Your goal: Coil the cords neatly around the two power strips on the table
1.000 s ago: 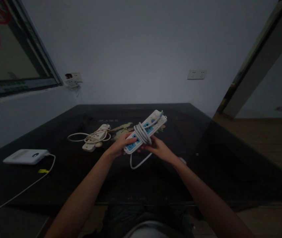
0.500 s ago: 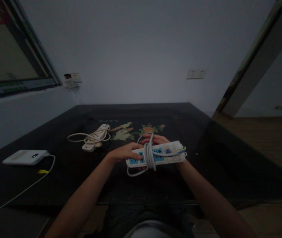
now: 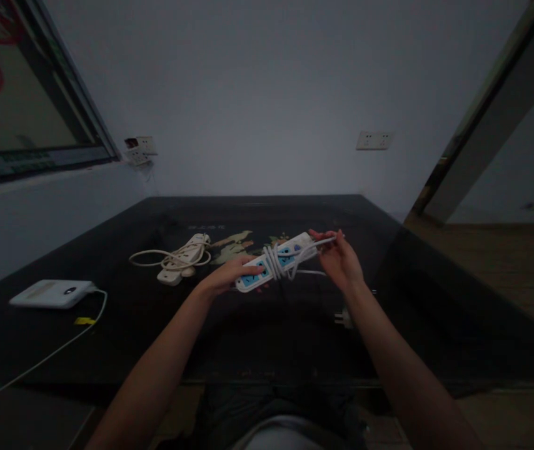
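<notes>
As both bare forearms reach in over the dark desk from its near edge, a white plug shows beside the right one, its prongs pointing left and its rear hidden by the arm. Just beyond, the left grip is closed around the near left end of a white power strip, thumb on top over the blue sockets and fingers underneath. Held above the desk, the strip slants from that grip up and away to the right, so that most of its length lies outside the left grip and its far end comes up beside the right grip. There, thumb and fingers pinch a stretch of white cord, which is wound several times around the strip's middle; whether those fingers also touch the casing, I cannot tell.

Well to the left lies a white power bank with a thin cable plugged in and a yellow tag near it. Farther off, a second power strip rests with its cord looped over it, beside a painted floral design. On the wall behind are a double outlet at right and crooked sockets at left, near a window.
</notes>
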### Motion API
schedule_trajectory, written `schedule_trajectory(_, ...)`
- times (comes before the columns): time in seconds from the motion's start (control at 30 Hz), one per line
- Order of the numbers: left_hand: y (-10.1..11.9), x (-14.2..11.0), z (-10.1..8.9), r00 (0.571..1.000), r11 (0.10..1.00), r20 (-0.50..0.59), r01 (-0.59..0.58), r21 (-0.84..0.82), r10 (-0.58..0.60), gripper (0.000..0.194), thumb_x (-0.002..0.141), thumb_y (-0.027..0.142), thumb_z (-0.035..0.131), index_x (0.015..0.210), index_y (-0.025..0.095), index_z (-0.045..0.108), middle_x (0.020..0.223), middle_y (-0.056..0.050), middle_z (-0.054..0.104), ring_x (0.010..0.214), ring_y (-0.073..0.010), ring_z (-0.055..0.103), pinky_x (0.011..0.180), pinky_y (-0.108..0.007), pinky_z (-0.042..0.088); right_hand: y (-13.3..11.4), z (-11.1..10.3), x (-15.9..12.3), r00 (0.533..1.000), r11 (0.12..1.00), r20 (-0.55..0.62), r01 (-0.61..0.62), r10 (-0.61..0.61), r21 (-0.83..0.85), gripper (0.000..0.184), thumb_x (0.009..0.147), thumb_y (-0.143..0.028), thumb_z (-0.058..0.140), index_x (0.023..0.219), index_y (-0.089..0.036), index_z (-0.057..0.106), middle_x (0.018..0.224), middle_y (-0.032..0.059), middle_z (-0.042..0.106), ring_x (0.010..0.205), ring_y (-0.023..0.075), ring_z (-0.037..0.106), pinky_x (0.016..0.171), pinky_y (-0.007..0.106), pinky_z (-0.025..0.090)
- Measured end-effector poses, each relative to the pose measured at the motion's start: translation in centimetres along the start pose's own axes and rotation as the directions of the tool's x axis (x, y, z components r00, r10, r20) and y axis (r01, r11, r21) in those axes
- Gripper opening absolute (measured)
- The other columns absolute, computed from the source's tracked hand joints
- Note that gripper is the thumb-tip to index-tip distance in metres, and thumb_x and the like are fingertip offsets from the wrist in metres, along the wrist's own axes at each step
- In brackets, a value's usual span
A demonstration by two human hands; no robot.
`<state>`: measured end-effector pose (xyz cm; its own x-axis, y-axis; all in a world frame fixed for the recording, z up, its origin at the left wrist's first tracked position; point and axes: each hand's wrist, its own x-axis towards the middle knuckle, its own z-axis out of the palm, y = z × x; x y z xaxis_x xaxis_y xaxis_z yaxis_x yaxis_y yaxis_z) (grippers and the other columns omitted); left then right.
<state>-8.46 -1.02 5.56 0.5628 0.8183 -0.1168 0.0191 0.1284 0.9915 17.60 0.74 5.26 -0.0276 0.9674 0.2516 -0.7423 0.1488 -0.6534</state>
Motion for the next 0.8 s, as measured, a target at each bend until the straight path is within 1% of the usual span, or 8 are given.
schedule_trajectory(0.17,0.0,0.7,-0.2,0.973,0.99,-0.225,-0.072,-0.124,0.042,0.03,0.073,0.028,0.071,0.094,0.007,0.065,0.084,-0.013,0.071,0.068,-0.0197,0.068,0.059,-0.029,0.057,0.7,-0.3,0.3,1.0,0.999,0.002,-0.011,0.011,-0.03,0.02,0.081,-0.035,0.064,0.066,-0.022,0.06,0.07,-0.0005,0.067,0.095,0.0171,0.064,0.089,0.033,0.048)
schedule_trajectory(0.3,0.4,0.8,-0.6,0.916,0.944,-0.389,-0.21,-0.253,0.1,0.024,0.079,0.024,0.065,0.096,0.007,0.063,0.085,-0.013,0.072,0.069,-0.0197,0.069,0.059,-0.029,0.058,0.9,-0.5,0.1,0.999,0.979,-0.012,-0.039,0.037,-0.202,0.024,0.078,-0.038,0.066,0.063,-0.021,0.056,0.066,-0.001,0.063,0.072,0.015,0.062,0.07,0.029,0.05)
schedule_trajectory(0.37,0.7,0.7,-0.9,0.886,0.916,-0.447,-0.277,-0.291,0.126,0.022,0.081,0.024,0.061,0.096,0.007,0.062,0.085,-0.013,0.072,0.069,-0.0192,0.069,0.059,-0.027,0.058,1.1,-0.5,-0.1,0.992,0.932,0.0,-0.12,0.128,-0.341,0.023,0.075,-0.038,0.068,0.067,-0.02,0.057,0.066,0.0004,0.064,0.06,0.0128,0.058,0.057,0.026,0.046)
schedule_trajectory(0.47,1.0,0.5,-1.1,0.865,0.891,-0.475,-0.335,-0.307,0.162,0.022,0.082,0.025,0.059,0.096,0.008,0.062,0.086,-0.013,0.072,0.07,-0.0194,0.069,0.057,-0.026,0.057,1.5,-0.6,-0.4,0.954,0.799,0.003,-0.249,0.3,-0.548,0.022,0.075,-0.037,0.068,0.078,-0.017,0.061,0.065,0.0016,0.066,0.049,0.0097,0.054,0.044,0.021,0.04)
schedule_trajectory(0.53,1.0,0.3,-1.0,0.875,0.893,-0.443,-0.345,-0.29,0.195,0.026,0.081,0.027,0.06,0.099,0.008,0.061,0.087,-0.013,0.072,0.071,-0.0203,0.069,0.056,-0.026,0.057,2.0,-0.8,-0.6,0.931,0.707,0.007,-0.272,0.364,-0.652,0.022,0.077,-0.036,0.066,0.08,-0.016,0.06,0.056,0.0003,0.064,0.041,0.0083,0.052,0.039,0.018,0.036)
schedule_trajectory(0.6,0.9,0.0,-0.8,0.9,0.91,-0.377,-0.329,-0.254,0.22,0.032,0.078,0.03,0.064,0.102,0.009,0.061,0.087,-0.013,0.072,0.07,-0.021,0.069,0.056,-0.027,0.057,2.6,-1.1,-0.7,0.918,0.667,0.005,-0.284,0.397,-0.688,0.02,0.077,-0.034,0.066,0.079,-0.016,0.058,0.049,-0.0008,0.062,0.036,0.0079,0.05,0.035,0.017,0.035)
schedule_trajectory(0.73,0.7,-0.7,-0.1,0.983,0.972,-0.091,-0.174,-0.156,0.162,0.044,0.068,0.036,0.074,0.102,0.011,0.063,0.085,-0.012,0.072,0.067,-0.0215,0.068,0.057,-0.029,0.055,3.6,-1.9,-0.4,0.923,0.713,-0.031,-0.318,0.385,-0.624,0.021,0.073,-0.033,0.068,0.076,-0.018,0.055,0.05,0.0002,0.064,0.04,0.0125,0.058,0.04,0.021,0.045)
schedule_trajectory(0.8,0.8,-1.0,0.2,0.995,0.997,0.067,-0.065,-0.052,0.068,0.042,0.065,0.035,0.076,0.1,0.013,0.067,0.084,-0.011,0.072,0.067,-0.0212,0.068,0.058,-0.029,0.054,3.9,-2.3,-0.1,0.937,0.747,-0.05,-0.308,0.346,-0.59,0.022,0.071,-0.034,0.07,0.073,-0.018,0.055,0.053,0.0005,0.066,0.045,0.0142,0.061,0.044,0.024,0.048)
